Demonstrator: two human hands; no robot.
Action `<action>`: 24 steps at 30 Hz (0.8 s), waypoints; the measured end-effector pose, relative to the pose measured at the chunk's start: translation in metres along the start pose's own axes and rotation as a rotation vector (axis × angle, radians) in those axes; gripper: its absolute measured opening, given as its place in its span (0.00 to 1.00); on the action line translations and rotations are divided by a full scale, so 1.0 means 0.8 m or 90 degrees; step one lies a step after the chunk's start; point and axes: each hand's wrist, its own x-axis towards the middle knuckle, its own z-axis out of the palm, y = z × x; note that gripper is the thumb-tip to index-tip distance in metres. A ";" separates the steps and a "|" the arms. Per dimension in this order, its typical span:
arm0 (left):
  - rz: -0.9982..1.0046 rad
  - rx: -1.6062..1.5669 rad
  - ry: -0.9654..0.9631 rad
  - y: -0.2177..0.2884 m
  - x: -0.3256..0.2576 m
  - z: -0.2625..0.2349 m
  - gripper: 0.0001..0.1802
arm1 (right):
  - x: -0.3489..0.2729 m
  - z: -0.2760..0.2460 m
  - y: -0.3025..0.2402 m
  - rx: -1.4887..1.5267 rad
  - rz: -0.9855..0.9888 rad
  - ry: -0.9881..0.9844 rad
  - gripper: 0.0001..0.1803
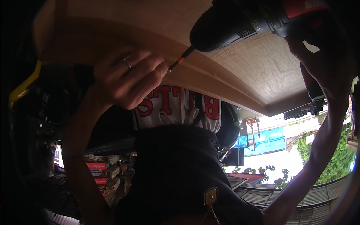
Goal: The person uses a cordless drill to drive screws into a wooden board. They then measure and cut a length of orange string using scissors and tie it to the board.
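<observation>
My right hand grips a black power drill with red trim, held high at the upper right. Its red-and-black bit slants down-left to the edge of a light wooden panel that spans the top of the view. My left hand, a ring on one finger, is curled with its fingertips pinched around the bit's tip at the panel edge. Whether a screw sits between the fingers is hidden.
Just beyond the panel is a torso in a white shirt with red letters and dark trousers. A yellow curved part shows at the dark left. Stacked boxes lie lower left; corrugated roofs and greenery are at the right.
</observation>
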 end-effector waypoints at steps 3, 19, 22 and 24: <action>-0.010 0.004 -0.005 0.000 -0.004 -0.004 0.03 | -0.002 -0.001 -0.011 -0.003 -0.012 0.001 0.39; -0.352 -0.037 -0.395 0.053 0.091 -0.050 0.16 | -0.178 -0.069 0.116 -0.142 0.040 0.330 0.34; -0.405 0.071 -0.548 0.094 0.108 -0.051 0.18 | -0.246 -0.057 0.136 0.017 0.017 0.419 0.36; -0.474 0.039 -0.546 0.073 0.125 -0.032 0.21 | -0.246 -0.034 0.164 0.085 0.067 0.475 0.38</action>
